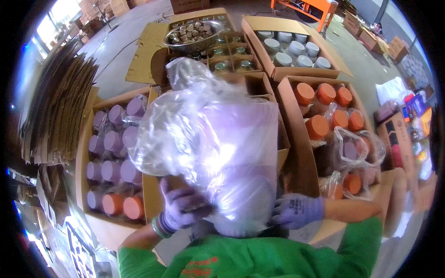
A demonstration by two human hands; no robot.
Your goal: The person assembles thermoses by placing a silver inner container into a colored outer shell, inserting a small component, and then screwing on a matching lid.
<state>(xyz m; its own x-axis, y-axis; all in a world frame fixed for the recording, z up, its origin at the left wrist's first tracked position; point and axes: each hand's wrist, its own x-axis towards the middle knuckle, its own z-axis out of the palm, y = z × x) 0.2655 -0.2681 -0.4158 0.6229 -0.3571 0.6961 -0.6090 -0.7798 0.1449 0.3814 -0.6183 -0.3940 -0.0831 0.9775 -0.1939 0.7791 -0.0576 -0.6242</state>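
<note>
A large lavender cylinder (245, 139) in a loose clear plastic bag (171, 125) rises in front of me, close to the camera and blurred in parts. Its kind is not clear. My left hand (183, 204), in a lavender glove, curls against its lower left side, the fingers bent on the bag. At the lower right side, my right hand (299, 211), gloved alike, presses against it with fingertips partly hidden behind the plastic. The bagged piece covers much of the carton behind it.
A carton (148, 185) at left holds bagged purple and orange round-topped pieces. Orange-topped ones fill the right carton (296, 153). Farther back are white-topped jars (296, 48), clear glass jars (222, 66) and a metal bowl (194, 45) of small caps. Flattened cardboard (55, 102) leans at left.
</note>
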